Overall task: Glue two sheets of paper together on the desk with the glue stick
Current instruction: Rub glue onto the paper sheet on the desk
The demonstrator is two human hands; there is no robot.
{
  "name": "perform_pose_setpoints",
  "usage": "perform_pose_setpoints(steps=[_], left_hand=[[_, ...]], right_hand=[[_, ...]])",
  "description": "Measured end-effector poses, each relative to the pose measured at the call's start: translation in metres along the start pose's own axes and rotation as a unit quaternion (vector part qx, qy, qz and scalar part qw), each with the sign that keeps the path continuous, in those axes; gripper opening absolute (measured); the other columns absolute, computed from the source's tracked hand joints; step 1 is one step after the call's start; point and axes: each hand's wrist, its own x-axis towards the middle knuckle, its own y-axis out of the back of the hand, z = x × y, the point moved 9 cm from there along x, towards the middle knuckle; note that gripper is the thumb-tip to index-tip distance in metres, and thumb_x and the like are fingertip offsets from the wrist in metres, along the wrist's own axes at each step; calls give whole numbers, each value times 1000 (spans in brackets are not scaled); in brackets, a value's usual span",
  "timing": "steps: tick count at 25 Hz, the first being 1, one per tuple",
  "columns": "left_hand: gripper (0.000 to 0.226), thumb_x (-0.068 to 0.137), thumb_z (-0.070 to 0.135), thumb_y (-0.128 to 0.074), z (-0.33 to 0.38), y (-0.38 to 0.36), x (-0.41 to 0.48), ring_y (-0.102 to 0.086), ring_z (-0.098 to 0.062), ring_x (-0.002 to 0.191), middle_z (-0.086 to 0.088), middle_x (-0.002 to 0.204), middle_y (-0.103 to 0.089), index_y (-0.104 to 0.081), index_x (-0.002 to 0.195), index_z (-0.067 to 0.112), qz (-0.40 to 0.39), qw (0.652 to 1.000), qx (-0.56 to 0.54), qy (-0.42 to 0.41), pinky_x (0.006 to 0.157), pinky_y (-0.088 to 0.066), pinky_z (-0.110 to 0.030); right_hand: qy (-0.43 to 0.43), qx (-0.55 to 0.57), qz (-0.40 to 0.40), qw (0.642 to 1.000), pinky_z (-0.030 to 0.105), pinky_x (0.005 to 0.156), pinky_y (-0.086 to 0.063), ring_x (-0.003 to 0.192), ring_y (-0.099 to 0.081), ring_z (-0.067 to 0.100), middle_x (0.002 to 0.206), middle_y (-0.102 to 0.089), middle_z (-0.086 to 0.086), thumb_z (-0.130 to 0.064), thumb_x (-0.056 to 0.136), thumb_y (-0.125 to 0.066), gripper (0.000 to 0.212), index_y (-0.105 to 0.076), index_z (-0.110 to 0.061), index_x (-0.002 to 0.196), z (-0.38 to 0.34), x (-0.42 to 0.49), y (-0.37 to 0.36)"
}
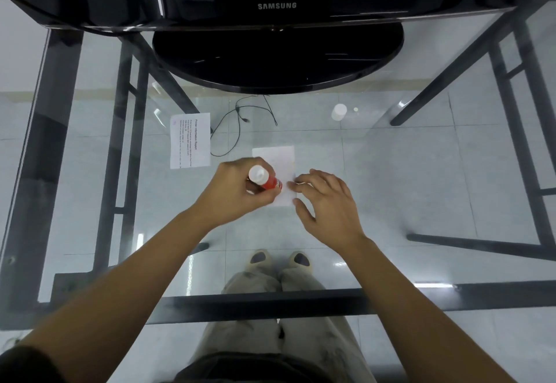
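Observation:
A small blank white sheet (278,158) lies on the glass desk (406,187) in front of me. My left hand (231,193) grips a red glue stick (266,179) with a white end pointing up-left; its other end rests on the sheet's left part. My right hand (325,202) has its fingers spread, with the fingertips pressing on the sheet's right edge. A second sheet (190,141), printed with text, lies flat to the left, apart from both hands. The lower part of the blank sheet is hidden by my hands.
A black monitor with a round base (276,60) stands at the back of the desk. A white cap (339,112) sits at the back right. A thin black cable (240,118) lies on the floor below the glass. The desk's dark front rail (270,301) runs near me.

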Motion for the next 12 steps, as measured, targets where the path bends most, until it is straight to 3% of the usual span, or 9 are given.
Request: perform_pose_setpoints(steps=[7, 10, 12], left_hand=[[23, 73, 26, -77, 8, -15, -2, -59, -6, 70, 0, 85, -70, -68, 91, 14, -65, 994, 67, -51, 70, -47, -9], [20, 74, 24, -76, 13, -12, 5, -59, -8, 64, -1, 81, -68, -67, 88, 12, -69, 993, 78, -63, 66, -51, -20], [16, 76, 22, -75, 14, -3, 13, -59, -10, 63, -2, 79, -67, -66, 85, 12, -32, 993, 98, -63, 64, -53, -28]], right_hand=[[-29, 23, 5, 999, 41, 101, -32, 123, -48, 19, 122, -62, -9, -34, 85, -58, 29, -62, -27, 112, 5, -2, 2], [-44, 41, -6, 998, 38, 101, -30, 122, -48, 19, 122, -62, -7, -38, 84, -58, 34, -57, -29, 116, 9, -1, 0], [-53, 51, -7, 997, 35, 100, -29, 118, -51, 19, 121, -61, -6, -39, 82, -61, 38, -53, -28, 117, 10, 0, 0]])
